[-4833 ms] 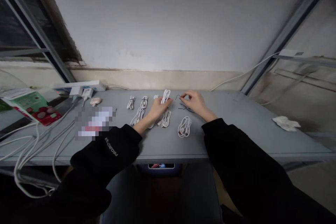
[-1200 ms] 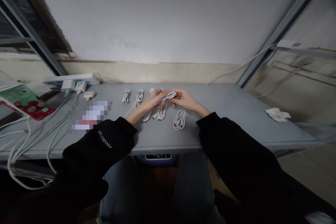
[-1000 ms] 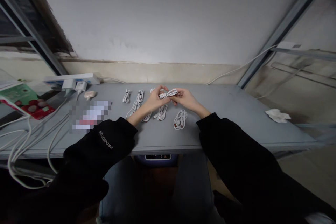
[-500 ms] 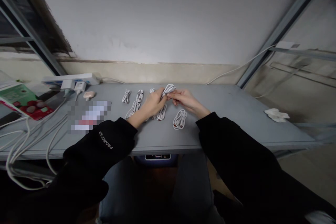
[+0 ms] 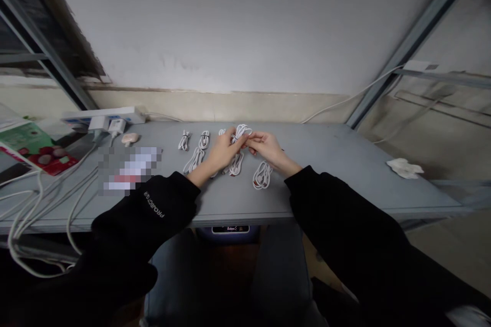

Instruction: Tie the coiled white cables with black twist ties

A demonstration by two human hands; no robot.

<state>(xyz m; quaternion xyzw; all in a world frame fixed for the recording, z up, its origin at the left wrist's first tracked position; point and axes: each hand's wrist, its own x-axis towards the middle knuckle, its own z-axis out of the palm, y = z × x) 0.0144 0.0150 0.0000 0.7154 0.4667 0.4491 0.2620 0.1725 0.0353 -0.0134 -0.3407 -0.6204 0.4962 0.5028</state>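
Both my hands meet over the middle of the grey table. My left hand and my right hand are closed on one coiled white cable, held just above the table with its loop pointing away. Below my hands lie more coiled white cables: one in front of my right wrist, one under my hands, and others to the left. Two small tied bundles, one and another, lie farther back.
A white power strip with plugged chargers sits at the back left, with loose white cords trailing off the table's left front. A green and red box lies far left. A crumpled white tissue lies at the right.
The held cable has swung from lying sideways between my hands to standing more upright, and my hands have closed in together. The other cables have stayed where they were.
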